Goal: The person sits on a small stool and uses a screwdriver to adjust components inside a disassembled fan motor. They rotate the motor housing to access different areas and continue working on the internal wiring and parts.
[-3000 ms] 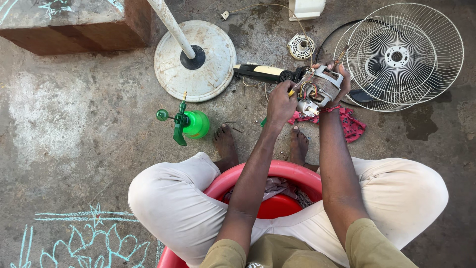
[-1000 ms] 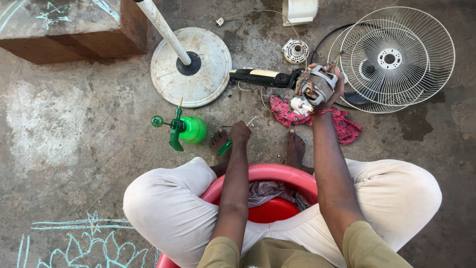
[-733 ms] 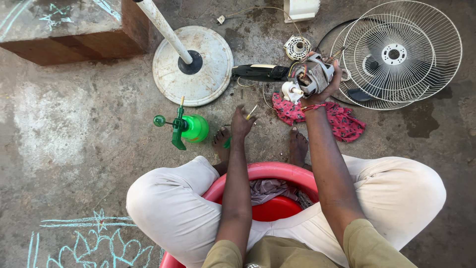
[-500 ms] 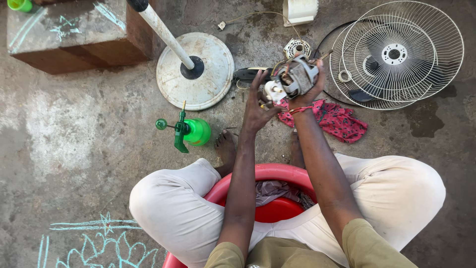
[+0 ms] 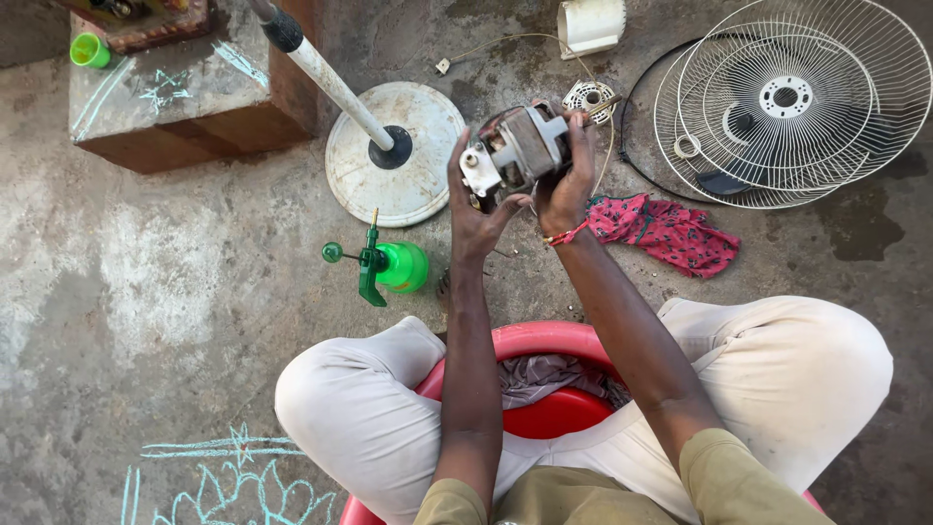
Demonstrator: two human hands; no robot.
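A rough, stained grey concrete floor (image 5: 175, 321) fills the view, lit by soft, even daylight; pale chalk drawings (image 5: 209, 476) mark its lower left corner, and a dark damp patch (image 5: 865, 228) shows at the right. At the upper left stands a low reddish-brown block (image 5: 185, 92) with a chalk-marked grey top; a small green cup (image 5: 89, 50) sits at its far corner.
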